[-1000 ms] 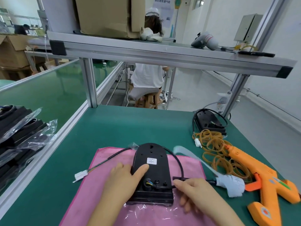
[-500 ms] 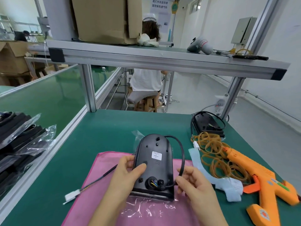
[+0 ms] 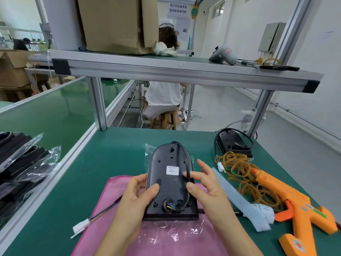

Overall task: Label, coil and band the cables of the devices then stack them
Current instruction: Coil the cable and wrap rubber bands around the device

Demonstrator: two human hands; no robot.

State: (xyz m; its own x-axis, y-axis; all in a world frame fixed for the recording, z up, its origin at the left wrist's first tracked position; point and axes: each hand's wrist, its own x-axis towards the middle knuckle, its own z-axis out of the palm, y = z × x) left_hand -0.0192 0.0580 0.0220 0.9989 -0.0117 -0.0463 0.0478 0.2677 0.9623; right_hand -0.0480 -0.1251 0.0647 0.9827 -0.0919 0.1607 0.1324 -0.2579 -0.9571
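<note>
A black arch-shaped device (image 3: 170, 183) with a white sticker is tilted up above the pink cloth (image 3: 118, 237). My left hand (image 3: 137, 196) grips its left edge, thumb on the back. My right hand (image 3: 204, 183) pinches the black cable (image 3: 186, 163), which loops over the device's top and runs down its back. The cable's free end lies left with a white connector (image 3: 81, 226). A pile of tan rubber bands (image 3: 238, 167) and a pale blue label strip (image 3: 239, 200) lie to the right. A second banded device (image 3: 234, 143) sits at the far right.
An orange glue gun (image 3: 299, 206) lies at the right front. Bagged black devices (image 3: 20, 163) are stacked on the left conveyor. A metal shelf (image 3: 166, 71) crosses overhead, with a cardboard box on it. A person sits on a stool beyond the table.
The device was lifted from flat on the cloth to tilted upright. My right hand drew the cable up and over the device's top, pulling the white connector end closer.
</note>
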